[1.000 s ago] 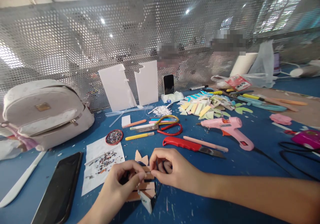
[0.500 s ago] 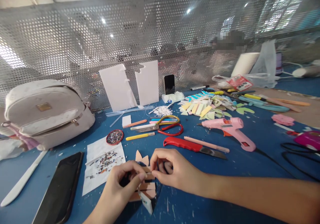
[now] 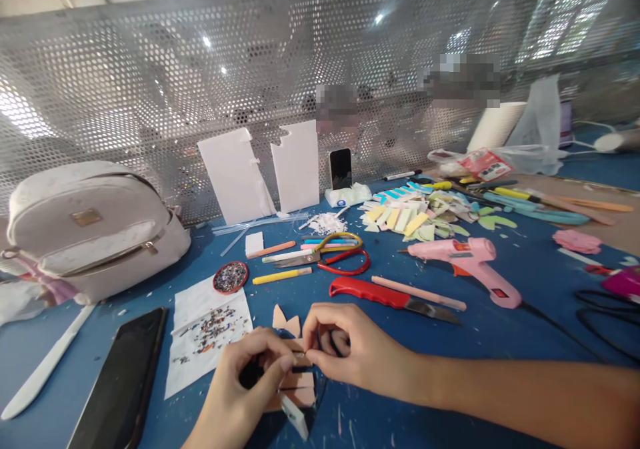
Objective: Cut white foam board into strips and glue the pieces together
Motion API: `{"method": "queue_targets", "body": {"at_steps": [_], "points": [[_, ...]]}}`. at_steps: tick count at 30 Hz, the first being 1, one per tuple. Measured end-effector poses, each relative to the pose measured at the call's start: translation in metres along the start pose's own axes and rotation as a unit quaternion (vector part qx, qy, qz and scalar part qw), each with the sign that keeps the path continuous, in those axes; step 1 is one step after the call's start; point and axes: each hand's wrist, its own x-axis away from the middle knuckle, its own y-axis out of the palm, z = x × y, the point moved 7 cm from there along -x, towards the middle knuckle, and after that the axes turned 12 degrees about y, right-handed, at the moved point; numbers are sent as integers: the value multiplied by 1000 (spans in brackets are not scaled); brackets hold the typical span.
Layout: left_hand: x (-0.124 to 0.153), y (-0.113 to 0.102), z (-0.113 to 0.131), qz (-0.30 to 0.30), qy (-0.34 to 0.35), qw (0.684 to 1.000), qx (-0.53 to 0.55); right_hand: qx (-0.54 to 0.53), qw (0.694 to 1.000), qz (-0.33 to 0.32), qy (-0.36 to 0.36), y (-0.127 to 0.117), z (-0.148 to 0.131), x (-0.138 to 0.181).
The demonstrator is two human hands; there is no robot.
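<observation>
Beneath our grip spreads a blue table (image 3: pixel 400 415), and well beyond it a perforated metal screen (image 3: pixel 175 95) stands across our view. Far to the left of our grip sits a pale backpack (image 3: pixel 100 235); straight beyond, two white boards (image 3: pixel 235 175) lean upright against the screen.

Our right hand (image 3: pixel 350 342) and left hand (image 3: pixel 250 375) nearly meet at the fingertips. Each is narrowed to a pinch of thumb and forefinger; we cannot tell what, if anything, lies between them.

Left of our grip lies a dark phone (image 3: pixel 117 375), and to the right, farther off, a pink glue gun (image 3: pixel 475 252). Nearer on the left, a white sheet (image 3: pixel 190 379) lies flat with bead-like bits on it. Just beyond our right hand is a red-handled knife (image 3: pixel 370 292), and past that, scissors (image 3: pixel 295 257) with yellow and red handles.

The peach strips (image 3: pixel 299 380) lie directly under our fingers, partly hidden by our left hand; two pointed peach tips (image 3: pixel 285 321) show just beyond. A small whitish card (image 3: pixel 294 417) juts out tilted, just below our left fingertips.
</observation>
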Motion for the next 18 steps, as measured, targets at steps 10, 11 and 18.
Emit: {"method": "queue_targets", "body": {"at_steps": [10,11,18], "points": [[1,-1,-2,3,4,1000,-7,-4,1000,-1,7,0,2,0],[1,-1,-3,3,4,1000,-6,-3,1000,0,6,0,2,0],[1,-1,-4,-2,20,1000,-20,0,1000,-1,9,2,3,-2]]}}
